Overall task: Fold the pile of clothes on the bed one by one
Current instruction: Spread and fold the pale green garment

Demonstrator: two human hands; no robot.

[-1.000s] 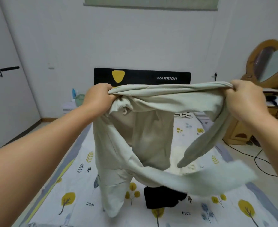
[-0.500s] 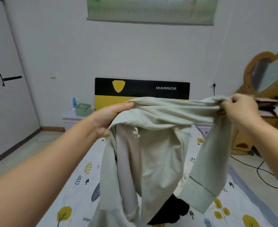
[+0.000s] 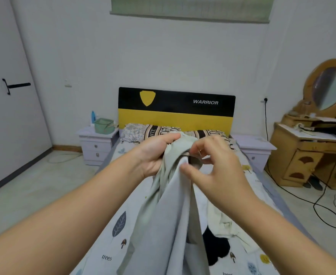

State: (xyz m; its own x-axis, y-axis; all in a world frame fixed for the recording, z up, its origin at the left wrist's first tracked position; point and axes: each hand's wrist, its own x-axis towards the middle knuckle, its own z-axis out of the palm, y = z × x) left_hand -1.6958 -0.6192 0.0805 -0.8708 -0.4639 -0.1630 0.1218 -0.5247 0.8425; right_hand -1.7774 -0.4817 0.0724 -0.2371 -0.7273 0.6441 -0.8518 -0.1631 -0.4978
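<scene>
Left hand (image 3: 153,155) has the pale green garment (image 3: 163,225) bunched tight; right hand (image 3: 212,167) only pinches its edge, so it could slip onto the pile (image 3: 222,225) below.

The pale green garment (image 3: 169,215) I hold up is soft matt cloth, smooth-woven, hanging in loose folds. Under it my bed sheet (image 3: 111,235) is thin printed cotton-like fabric, flat and dull. The black garment (image 3: 215,249) on it looks a denser, light-swallowing cloth, and the cream garment (image 3: 224,221) beside it is crumpled and matt. The headboard (image 3: 176,108) is a smooth panel with a faint sheen. The dresser (image 3: 309,155) is varnished wood, slightly glossy, and its mirror (image 3: 333,88) is shiny glass.
</scene>
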